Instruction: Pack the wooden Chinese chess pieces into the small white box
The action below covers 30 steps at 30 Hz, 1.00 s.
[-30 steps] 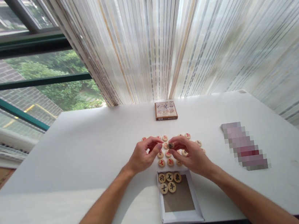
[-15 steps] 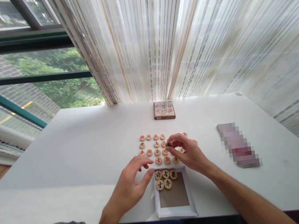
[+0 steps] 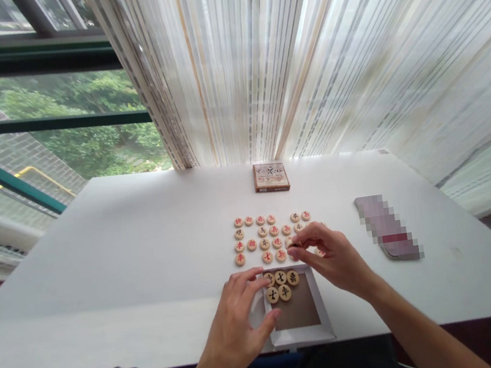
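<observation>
Tray (image 3: 302, 336), tabletop's (image 3: 123, 254) near edge: five discs (image 3: 281, 277) in, many out; my right fingers (image 3: 318, 233) pinch one, left fingers (image 3: 268, 326) spread.

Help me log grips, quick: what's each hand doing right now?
Left hand: open, at the tray's left side.
Right hand: closed, holding a game piece.
</observation>
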Each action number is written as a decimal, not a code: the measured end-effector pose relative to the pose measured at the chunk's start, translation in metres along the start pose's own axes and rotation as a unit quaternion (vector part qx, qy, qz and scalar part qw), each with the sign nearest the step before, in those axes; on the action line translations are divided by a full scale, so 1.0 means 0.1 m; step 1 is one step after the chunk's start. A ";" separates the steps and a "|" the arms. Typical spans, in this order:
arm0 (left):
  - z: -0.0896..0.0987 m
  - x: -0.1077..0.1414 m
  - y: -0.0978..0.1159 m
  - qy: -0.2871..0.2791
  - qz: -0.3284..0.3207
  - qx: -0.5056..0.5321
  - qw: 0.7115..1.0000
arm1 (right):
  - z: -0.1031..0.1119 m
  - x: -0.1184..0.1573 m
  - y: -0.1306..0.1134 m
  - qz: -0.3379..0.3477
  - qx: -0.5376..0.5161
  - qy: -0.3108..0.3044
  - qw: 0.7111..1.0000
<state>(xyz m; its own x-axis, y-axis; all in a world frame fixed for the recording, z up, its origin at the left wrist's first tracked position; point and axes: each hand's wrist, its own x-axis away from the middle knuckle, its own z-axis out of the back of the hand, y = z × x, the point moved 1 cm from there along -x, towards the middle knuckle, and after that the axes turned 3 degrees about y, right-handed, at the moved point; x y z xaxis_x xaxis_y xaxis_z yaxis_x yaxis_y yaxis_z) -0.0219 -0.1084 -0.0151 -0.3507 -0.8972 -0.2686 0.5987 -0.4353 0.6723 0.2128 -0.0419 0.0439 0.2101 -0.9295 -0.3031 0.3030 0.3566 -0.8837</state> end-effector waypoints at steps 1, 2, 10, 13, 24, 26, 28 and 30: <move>-0.01 0.00 0.00 -0.001 -0.002 -0.004 1.000 | -0.02 0.08 0.00 -0.010 0.005 0.004 1.000; -0.01 0.00 0.00 -0.001 -0.004 -0.008 1.000 | -0.05 0.17 0.00 -0.016 0.003 0.006 1.000; -0.01 0.02 -0.01 -0.005 -0.014 -0.026 1.000 | -0.31 0.65 -0.03 -0.134 -0.026 -0.019 0.990; -0.01 0.02 0.00 -0.003 -0.016 -0.032 0.999 | -0.33 0.69 -0.11 -0.166 -0.023 -0.063 0.984; -0.01 0.00 0.02 0.006 -0.011 -0.031 0.999 | -0.49 0.77 -0.19 -0.222 -0.039 -0.115 0.967; -0.01 0.00 0.02 0.005 -0.008 -0.032 0.999 | -0.54 0.77 -0.18 -0.230 -0.039 -0.116 0.966; -0.01 0.00 0.02 0.004 -0.005 -0.032 0.999 | -0.60 0.77 -0.15 -0.233 -0.020 -0.107 0.966; 0.00 0.00 0.02 0.002 -0.003 -0.030 1.000 | -0.64 0.79 -0.10 -0.221 0.023 -0.092 0.971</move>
<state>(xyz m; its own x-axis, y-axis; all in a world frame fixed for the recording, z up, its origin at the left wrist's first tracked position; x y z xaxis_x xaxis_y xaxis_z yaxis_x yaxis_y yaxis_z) -0.0208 -0.1094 -0.0141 -0.3522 -0.8946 -0.2751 0.6392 -0.4446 0.6275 0.1666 -0.1248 0.0064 0.2113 -0.9615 0.1755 0.4418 -0.0662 -0.8946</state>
